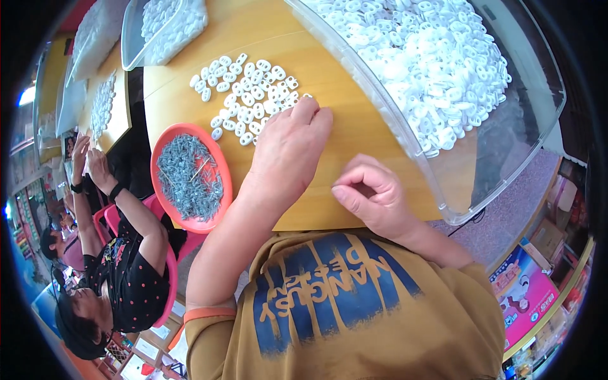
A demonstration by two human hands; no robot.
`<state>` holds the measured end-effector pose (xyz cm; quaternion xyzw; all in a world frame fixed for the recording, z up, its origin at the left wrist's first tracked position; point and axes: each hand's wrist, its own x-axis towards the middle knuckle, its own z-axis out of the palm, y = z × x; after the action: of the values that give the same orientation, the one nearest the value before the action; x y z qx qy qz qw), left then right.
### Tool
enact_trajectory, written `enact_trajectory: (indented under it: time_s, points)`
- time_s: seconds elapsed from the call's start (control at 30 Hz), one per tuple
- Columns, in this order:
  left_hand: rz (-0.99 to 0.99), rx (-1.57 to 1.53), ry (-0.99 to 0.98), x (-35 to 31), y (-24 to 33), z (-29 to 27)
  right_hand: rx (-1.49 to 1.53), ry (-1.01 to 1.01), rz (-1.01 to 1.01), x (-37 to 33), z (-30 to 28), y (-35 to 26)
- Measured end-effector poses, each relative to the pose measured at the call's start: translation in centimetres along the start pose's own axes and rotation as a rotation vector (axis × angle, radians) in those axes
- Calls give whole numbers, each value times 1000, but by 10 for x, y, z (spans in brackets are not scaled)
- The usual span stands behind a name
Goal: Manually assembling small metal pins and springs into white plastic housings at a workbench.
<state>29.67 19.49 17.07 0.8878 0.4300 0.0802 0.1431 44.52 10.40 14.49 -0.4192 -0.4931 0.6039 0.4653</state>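
Small white oval plastic pieces with two holes (247, 100) lie loosely spread over the yellow wooden table (342, 145). My left hand (292, 149) reaches over the near right edge of this group, back of the hand up and fingers curled. Its fingertips are mostly hidden, with a bit of a white piece showing beside them. Closer to me and to the right, my right hand (375, 195) is raised with the thumb and index finger brought together in a pinch. Whatever is between them, if anything, is too small to make out. Beside my left forearm is a red oval tray (227, 179) filled with small grey pieces (190, 174).
A large clear plastic bin (380, 95) heaped with white pieces (437, 76) takes up the right side. Another clear container (130, 47) stands at the far left. A co-worker (126, 272) sits on the left, hands by a further table with white pieces (103, 107).
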Motion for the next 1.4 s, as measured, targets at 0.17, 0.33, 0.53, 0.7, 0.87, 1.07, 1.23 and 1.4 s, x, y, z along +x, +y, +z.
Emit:
enact_trajectory:
  time_s: [0.17,0.33,0.53,0.7,0.87,1.07,1.23,1.4]
  points:
    - [54,94,-113,14,1,-6,-3,-11,21,3,1,-1]
    - [190,106,-82,28,-7,-5,-23,12,-49,1,3,-1]
    - [-74,-133,-91,1,11,-19,290,172,146,0,11,-5]
    - [-648,-1400,318,-62,36,-37,670,185,251,9,23,-33]
    - [-739,-1931,503,-97,50,-42,670,34,207,16,48,-50]
    - [-590,-1804,598,-116,47,-48,656,-82,230,12,66,-54]
    - [-526,-1732,665,-124,47,-47,629,-117,228,10,74,-56]
    - [-456,-1690,686,-129,45,-45,651,-119,221,10,80,-54]
